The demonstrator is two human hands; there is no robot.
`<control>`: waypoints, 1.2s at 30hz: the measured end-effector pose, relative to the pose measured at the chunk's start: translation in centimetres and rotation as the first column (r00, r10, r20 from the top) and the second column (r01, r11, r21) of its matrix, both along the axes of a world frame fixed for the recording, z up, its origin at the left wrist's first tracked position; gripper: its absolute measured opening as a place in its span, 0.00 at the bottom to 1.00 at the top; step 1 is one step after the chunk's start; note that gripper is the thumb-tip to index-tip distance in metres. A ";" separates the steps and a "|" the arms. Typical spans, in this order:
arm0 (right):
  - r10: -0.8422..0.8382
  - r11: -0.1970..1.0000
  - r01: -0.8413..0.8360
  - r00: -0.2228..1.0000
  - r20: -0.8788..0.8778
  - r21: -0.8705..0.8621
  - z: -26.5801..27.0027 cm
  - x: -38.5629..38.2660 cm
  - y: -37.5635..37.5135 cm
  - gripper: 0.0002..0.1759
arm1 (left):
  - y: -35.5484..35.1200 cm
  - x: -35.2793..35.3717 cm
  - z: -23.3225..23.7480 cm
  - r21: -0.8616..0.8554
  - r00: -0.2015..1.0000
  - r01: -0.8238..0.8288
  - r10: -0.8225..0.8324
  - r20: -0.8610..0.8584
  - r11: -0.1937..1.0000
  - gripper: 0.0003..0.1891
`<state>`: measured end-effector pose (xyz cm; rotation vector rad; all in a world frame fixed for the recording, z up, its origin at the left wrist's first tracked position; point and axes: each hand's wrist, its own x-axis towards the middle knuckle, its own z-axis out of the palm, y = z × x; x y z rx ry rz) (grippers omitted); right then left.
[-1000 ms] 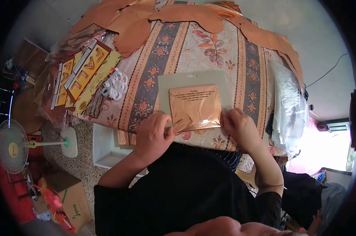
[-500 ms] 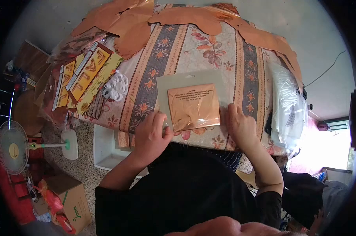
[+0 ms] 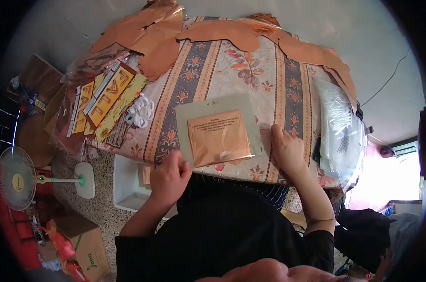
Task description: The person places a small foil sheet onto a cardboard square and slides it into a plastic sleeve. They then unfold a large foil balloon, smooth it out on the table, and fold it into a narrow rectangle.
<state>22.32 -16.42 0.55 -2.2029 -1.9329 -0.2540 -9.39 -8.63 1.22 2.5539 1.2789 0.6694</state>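
A clear plastic bag [image 3: 213,102] with a hang hole lies flat on the tablecloth, tilted slightly. Inside it is a folded copper-coloured foil piece [image 3: 218,143] under a printed warning text. My left hand [image 3: 169,177] is closed, fingers curled, at the bag's lower left corner; whether something thin is between its fingers cannot be made out. To the right of the bag, a short gap from its edge, my right hand [image 3: 288,151] rests low over the cloth with fingers curled in. Its fingertips are partly hidden, so anything held there does not show.
Copper foil sheets [image 3: 222,34] line the far edge. At left lie printed FALL cards [image 3: 110,94] and white ribbon coils [image 3: 140,112]. A stack of clear bags [image 3: 340,131] lies right. A white bin [image 3: 126,188] and a fan [image 3: 16,178] stand below at left.
The bag with the foil piece has shifted left and turned slightly. My left hand has moved left and down. My right hand stays near its place, now farther from the bag.
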 end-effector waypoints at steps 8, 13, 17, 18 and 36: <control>0.199 0.980 -0.171 0.793 -0.576 0.104 1.8 -0.2 0.1 0.15 | -0.5 -2.3 -1.8 -0.626 0.792 0.162 0.278 0.544 0.763 0.16; -0.048 0.990 -0.096 0.463 -0.885 -0.104 2.2 -0.8 1.3 0.14 | 1.1 -2.4 -2.0 0.191 0.875 0.180 -0.245 0.417 0.965 0.21; -0.141 0.932 -0.351 -0.109 -0.984 -0.095 2.3 0.4 2.3 0.11 | 1.7 -2.1 -4.0 0.103 0.760 0.114 -0.154 0.631 0.988 0.25; -0.138 0.931 -0.352 -0.106 -0.985 -0.092 2.6 0.1 2.4 0.11 | 2.0 -1.8 -3.4 0.107 0.759 0.112 -0.154 0.633 0.988 0.25; -0.075 0.914 -0.399 0.000 -0.997 -0.069 2.0 -2.6 4.1 0.10 | -4.5 -38.0 -24.5 -0.757 0.126 0.602 0.906 0.404 0.254 0.10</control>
